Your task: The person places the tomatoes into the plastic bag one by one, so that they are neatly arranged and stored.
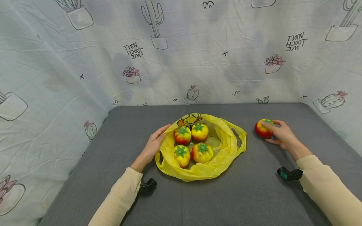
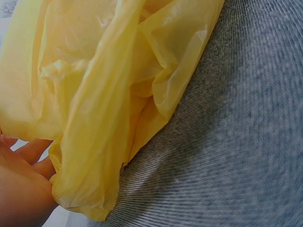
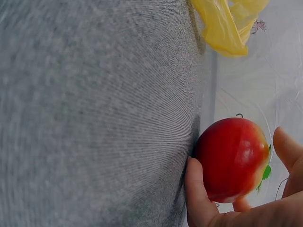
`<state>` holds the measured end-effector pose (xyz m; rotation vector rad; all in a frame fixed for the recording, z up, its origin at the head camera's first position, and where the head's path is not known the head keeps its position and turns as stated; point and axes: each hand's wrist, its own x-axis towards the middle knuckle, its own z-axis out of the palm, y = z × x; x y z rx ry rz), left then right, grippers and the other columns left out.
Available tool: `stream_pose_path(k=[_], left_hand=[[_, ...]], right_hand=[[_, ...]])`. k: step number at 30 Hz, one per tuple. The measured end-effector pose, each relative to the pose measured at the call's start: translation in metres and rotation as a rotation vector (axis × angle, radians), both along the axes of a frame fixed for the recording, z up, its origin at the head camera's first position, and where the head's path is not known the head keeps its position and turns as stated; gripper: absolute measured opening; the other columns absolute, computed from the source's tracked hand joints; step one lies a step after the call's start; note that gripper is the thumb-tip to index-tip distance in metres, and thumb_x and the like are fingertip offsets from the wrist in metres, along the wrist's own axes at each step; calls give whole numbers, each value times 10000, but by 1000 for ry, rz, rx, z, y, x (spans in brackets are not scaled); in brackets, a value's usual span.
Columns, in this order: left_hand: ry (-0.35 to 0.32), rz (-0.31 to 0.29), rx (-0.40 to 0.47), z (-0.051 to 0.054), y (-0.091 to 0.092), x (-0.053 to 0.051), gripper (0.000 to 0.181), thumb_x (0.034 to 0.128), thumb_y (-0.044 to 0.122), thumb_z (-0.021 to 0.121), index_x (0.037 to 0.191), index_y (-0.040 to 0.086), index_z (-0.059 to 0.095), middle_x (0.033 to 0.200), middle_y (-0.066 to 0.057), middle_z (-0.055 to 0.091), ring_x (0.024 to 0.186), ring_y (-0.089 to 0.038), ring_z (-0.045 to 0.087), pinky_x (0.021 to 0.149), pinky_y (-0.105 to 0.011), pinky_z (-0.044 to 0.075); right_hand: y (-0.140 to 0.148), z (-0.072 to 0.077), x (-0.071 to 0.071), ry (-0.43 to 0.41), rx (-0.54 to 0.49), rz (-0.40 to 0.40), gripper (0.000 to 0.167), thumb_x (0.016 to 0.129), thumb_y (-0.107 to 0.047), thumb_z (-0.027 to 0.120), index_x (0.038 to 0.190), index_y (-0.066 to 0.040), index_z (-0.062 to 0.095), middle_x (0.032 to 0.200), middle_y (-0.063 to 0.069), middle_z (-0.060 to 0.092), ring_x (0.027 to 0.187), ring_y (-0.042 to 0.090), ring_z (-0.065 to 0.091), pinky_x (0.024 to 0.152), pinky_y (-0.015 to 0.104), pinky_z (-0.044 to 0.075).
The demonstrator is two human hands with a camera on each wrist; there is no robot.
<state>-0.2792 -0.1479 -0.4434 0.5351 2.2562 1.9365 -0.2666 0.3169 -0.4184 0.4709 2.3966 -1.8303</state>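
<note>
A yellow plastic bag (image 1: pixel 226 157) lies with its mouth spread wide on the grey table. Inside it sit several red-and-yellow tomatoes (image 1: pixel 202 153) with green leafy tops. At the bag's left edge my left hand (image 1: pixel 152 145) rests with extended fingers; the left wrist view shows them partly behind the yellow plastic (image 2: pixel 94 142). To the right of the bag, another tomato (image 3: pixel 232 158) stands on the table. My right hand (image 1: pixel 284 135) reaches around it, one finger touching its lower side, while a gap shows between the upper digit and the tomato in the right wrist view.
A pale cloth (image 1: pixel 181 53) printed with cacti hangs behind and beside the grey table (image 1: pixel 198 204). Black wrist devices (image 1: pixel 289 174) sit under both forearms. One loop handle (image 1: pixel 238 138) of the bag points toward the right hand.
</note>
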Motion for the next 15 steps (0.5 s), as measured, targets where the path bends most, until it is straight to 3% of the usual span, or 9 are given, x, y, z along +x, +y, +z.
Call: stream_pose_path(k=[15], left_hand=[[-21,2,21,0,1,0,429,1043,73,314,1470,68,361,1493,-125,325,1307,-284,381,1054,-438,328]], right_hand=[[0,-4,-5,-7,12,4,999,918,-444,584,1502,5,-91,1499,338,-34,1351,443,186,792,326,537]])
